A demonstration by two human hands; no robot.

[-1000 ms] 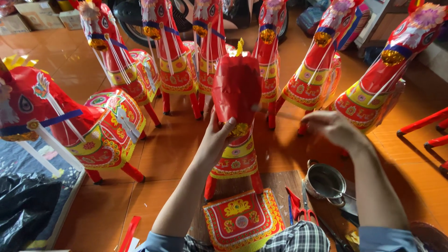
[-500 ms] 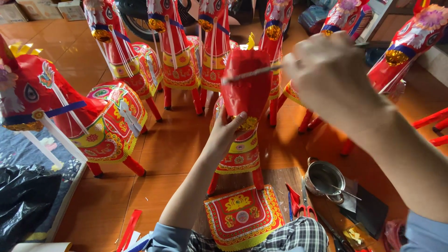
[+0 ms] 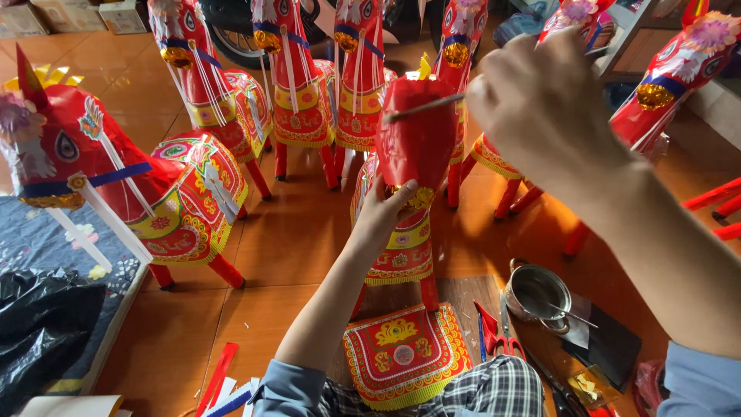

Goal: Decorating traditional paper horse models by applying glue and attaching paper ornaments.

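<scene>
Gripping the paper horse (image 3: 413,147), left hand (image 3: 384,212); right hand (image 3: 544,108) brushes.

Soft, even daylight, probably from the upper right, fills the wide-angle head view, leaving faint shadows under the paper horses (image 3: 193,193) on the glossy orange floor (image 3: 285,239), while the raised right hand (image 3: 548,108) looms large and slightly blurred and the frame edges bend outward.

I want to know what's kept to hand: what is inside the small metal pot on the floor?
A thin stick or brush handle leans out of the metal pot over its rim. Its inside looks dark; any glue or liquid cannot be made out.
</scene>
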